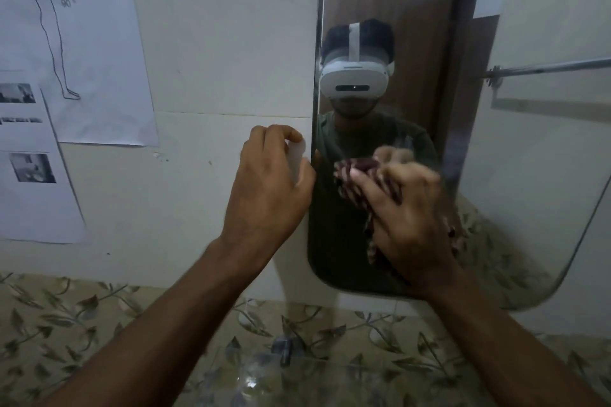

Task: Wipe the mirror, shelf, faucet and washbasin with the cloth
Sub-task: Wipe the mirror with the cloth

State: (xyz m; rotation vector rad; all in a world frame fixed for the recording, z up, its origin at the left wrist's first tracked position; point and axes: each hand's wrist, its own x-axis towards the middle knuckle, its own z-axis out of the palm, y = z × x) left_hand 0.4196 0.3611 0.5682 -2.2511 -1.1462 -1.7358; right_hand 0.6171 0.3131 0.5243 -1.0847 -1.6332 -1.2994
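Observation:
The mirror (pixel 529 175) hangs on the wall at the right, with rounded lower corners. My right hand (pixel 406 218) presses a dark red patterned cloth (pixel 360 182) against the lower middle of the glass; the hand is blurred. My left hand (pixel 267 188) is raised at the mirror's left edge and grips a small whitish bottle (pixel 296 158), mostly hidden by the fingers. A clear glass shelf (pixel 264 377) with a metal bracket (pixel 282 349) runs below the mirror. Faucet and washbasin are out of view.
Printed paper sheets (pixel 82 43) are taped to the white tiled wall at the left. Leaf-patterned tiles (pixel 66 324) run along the bottom. A metal towel rail (pixel 545 69) shows at the right in the mirror. The reflection shows a person wearing a white headset.

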